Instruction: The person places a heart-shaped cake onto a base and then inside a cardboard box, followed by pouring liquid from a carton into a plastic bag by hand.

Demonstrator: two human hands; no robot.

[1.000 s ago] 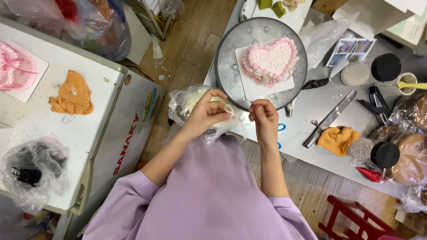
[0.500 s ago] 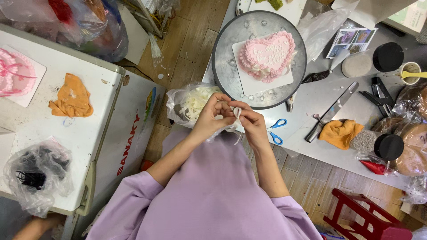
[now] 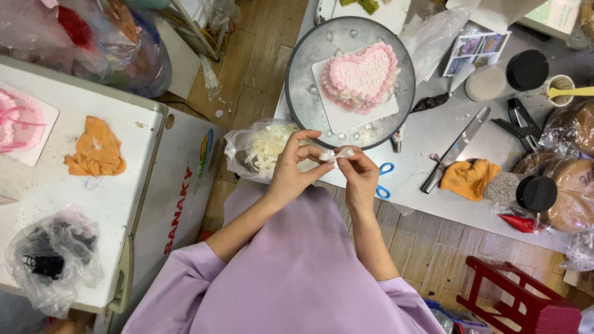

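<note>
My left hand (image 3: 297, 166) and my right hand (image 3: 357, 175) meet in front of my chest, both pinching a small white ribbon piece (image 3: 339, 154) between the fingertips. Just left of my hands lies a clear plastic bag of white ribbons (image 3: 260, 148) at the table edge. Beyond my hands stands a round grey turntable (image 3: 304, 86) carrying a pink heart-shaped cake (image 3: 362, 71) on a white board. Blue-handled scissors (image 3: 385, 179) lie partly hidden behind my right hand.
A long knife (image 3: 455, 150), an orange cloth (image 3: 469, 177), black-lidded jars (image 3: 536, 193) and bagged goods (image 3: 575, 179) crowd the grey table at right. A white chest freezer (image 3: 142, 204) at left holds another orange cloth (image 3: 96, 151), a pink cake (image 3: 15, 124) and a plastic bag (image 3: 52, 256). A red stool (image 3: 513, 297) stands lower right.
My hands came together from slightly apart and now both pinch the ribbon piece. The view has shifted a little.
</note>
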